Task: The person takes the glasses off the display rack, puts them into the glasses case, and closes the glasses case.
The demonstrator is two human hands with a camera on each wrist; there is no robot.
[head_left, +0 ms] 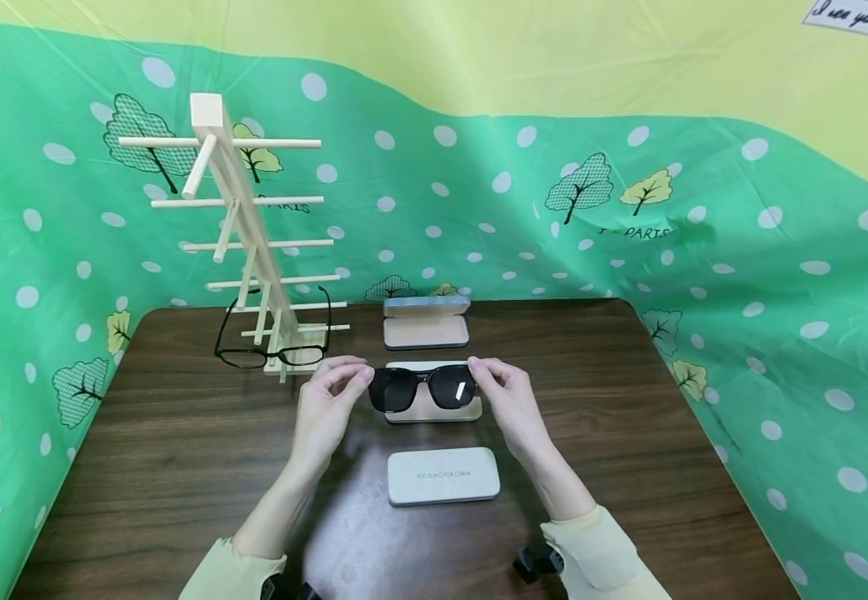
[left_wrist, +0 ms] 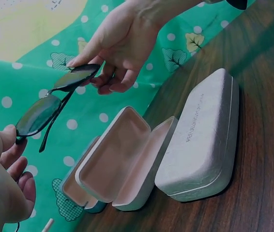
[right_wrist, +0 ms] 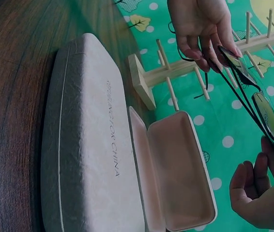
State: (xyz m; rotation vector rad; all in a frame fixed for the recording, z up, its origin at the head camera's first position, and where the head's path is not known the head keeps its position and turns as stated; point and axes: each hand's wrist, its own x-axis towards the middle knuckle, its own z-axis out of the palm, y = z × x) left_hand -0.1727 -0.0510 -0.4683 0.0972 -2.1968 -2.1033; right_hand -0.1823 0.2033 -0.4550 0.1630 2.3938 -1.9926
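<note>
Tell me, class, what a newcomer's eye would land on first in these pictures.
First, the dark sunglasses, held up at mid-table, the left hand and right hand each pinching one end, just above an open beige case. Next, the tall wooden rack at the back left, with clear-lensed black glasses hanging on its lowest rungs. A closed case lies nearest the person.

Pale yellow sleeves (head_left: 599, 542) cover both forearms
</note>
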